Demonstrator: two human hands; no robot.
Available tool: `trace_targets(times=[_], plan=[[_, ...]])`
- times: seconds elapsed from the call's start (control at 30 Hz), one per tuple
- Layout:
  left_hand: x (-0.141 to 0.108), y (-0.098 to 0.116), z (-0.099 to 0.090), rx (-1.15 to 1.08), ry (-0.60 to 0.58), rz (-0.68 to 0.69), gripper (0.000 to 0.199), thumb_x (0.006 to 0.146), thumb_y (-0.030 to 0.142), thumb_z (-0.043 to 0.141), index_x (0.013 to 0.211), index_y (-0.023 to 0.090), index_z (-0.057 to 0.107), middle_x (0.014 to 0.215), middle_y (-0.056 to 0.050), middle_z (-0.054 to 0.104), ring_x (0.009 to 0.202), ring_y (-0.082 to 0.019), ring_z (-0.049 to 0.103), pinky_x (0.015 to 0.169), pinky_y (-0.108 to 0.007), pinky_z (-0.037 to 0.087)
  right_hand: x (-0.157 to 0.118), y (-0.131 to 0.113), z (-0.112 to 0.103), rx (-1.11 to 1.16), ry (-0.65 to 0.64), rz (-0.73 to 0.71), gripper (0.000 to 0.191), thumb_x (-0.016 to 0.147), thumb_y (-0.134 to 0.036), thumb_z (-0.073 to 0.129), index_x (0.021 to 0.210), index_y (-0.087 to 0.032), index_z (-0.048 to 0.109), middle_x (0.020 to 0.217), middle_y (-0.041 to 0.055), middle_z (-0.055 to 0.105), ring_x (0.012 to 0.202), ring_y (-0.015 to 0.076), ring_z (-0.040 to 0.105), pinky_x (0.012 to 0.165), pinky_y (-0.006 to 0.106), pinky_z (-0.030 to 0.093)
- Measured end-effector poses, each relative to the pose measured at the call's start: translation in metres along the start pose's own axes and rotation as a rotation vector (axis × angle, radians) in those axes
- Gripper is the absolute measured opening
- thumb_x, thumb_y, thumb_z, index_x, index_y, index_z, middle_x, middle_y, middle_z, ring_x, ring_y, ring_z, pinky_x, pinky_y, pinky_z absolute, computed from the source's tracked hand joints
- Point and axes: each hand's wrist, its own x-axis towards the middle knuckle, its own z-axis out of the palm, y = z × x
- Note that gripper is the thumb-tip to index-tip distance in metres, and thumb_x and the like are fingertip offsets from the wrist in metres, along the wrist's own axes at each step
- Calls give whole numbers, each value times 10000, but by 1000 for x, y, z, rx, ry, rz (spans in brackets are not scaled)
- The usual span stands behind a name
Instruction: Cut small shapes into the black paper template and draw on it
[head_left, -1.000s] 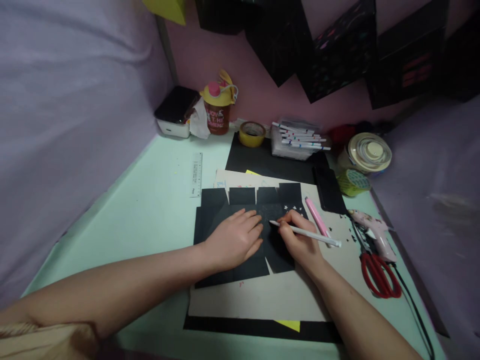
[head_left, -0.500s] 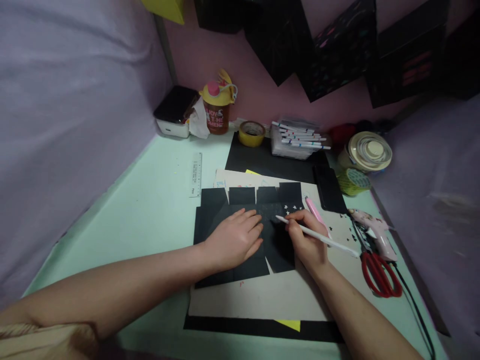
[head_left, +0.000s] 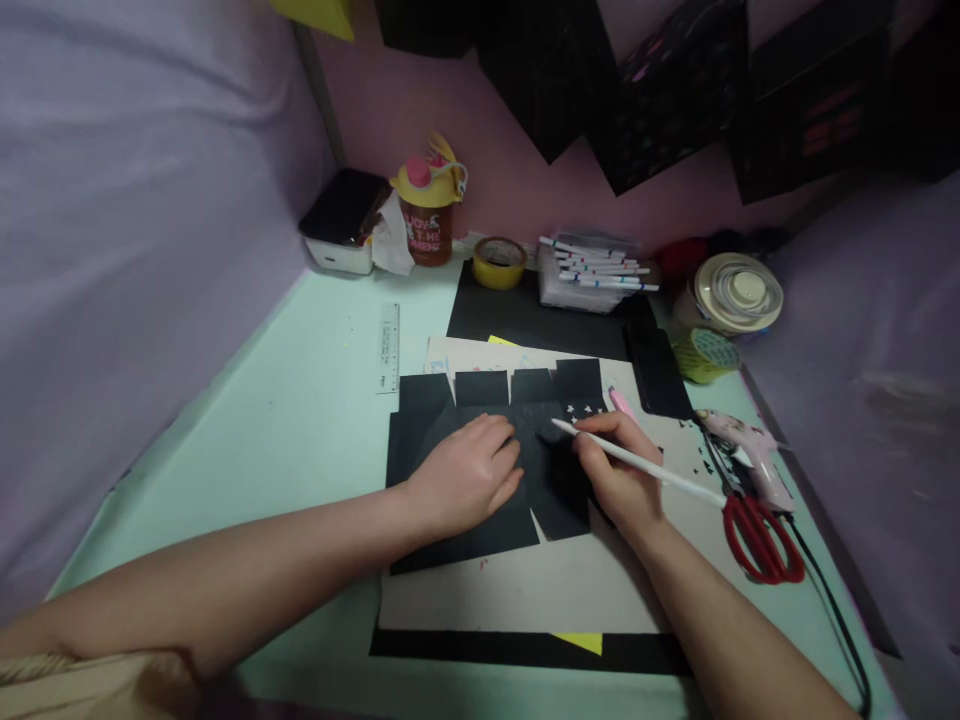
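Note:
A sheet of black card (head_left: 559,490) with cut flaps along its top edge lies on a pale board (head_left: 525,600). My left hand (head_left: 466,475) rests flat on the card, fingers stretched out. In my right hand (head_left: 619,475) is a slim white pencil (head_left: 660,472), gripped with its tip on or just over the card. Faint light lines show near the tip. Small star shapes (head_left: 571,409) are cut out of the card near its upper right corner. Partly hidden behind my right hand is a pink pen-shaped tool (head_left: 619,402).
Red-handled scissors (head_left: 761,540) and a glue gun (head_left: 750,450) with a cable lie at right, near black scraps. A phone (head_left: 656,372), yellow tape roll (head_left: 499,263), box of markers (head_left: 596,275), drink bottle (head_left: 426,212) and clear ruler (head_left: 388,348) stand or lie around the board.
The pencil has tilted slightly and its tip has moved a little up the card with my right hand. My left hand stays on the card. The whole view has shifted slightly.

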Motion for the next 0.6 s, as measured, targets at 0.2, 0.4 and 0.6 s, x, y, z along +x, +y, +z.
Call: trace_targets(times=[0.2, 0.4, 0.6], plan=[[2, 1, -4, 32, -63, -38, 227, 915, 243, 483, 933, 84, 645, 869, -115, 543, 858, -239, 507, 746, -387, 520, 1, -4, 0, -25, -222, -27, 83, 796, -174, 558, 729, -206, 595, 627, -27, 595, 559, 119, 544, 509, 220, 412], [0, -1, 0, 65, -66, -10, 260, 934, 255, 448, 927, 89, 647, 822, -99, 519, 814, -228, 483, 741, -393, 508, 4, -6, 5, -20, -317, -38, 61, 770, -164, 565, 746, -198, 609, 661, -14, 628, 591, 127, 573, 547, 225, 432], [0, -1, 2, 79, -71, -3, 264, 941, 263, 432, 933, 99, 640, 813, -85, 518, 801, -215, 495, 762, -397, 508, 5, -4, 6, -26, -333, -18, 67, 768, -167, 568, 735, -197, 618, 646, -14, 633, 583, 129, 574, 535, 224, 424]])
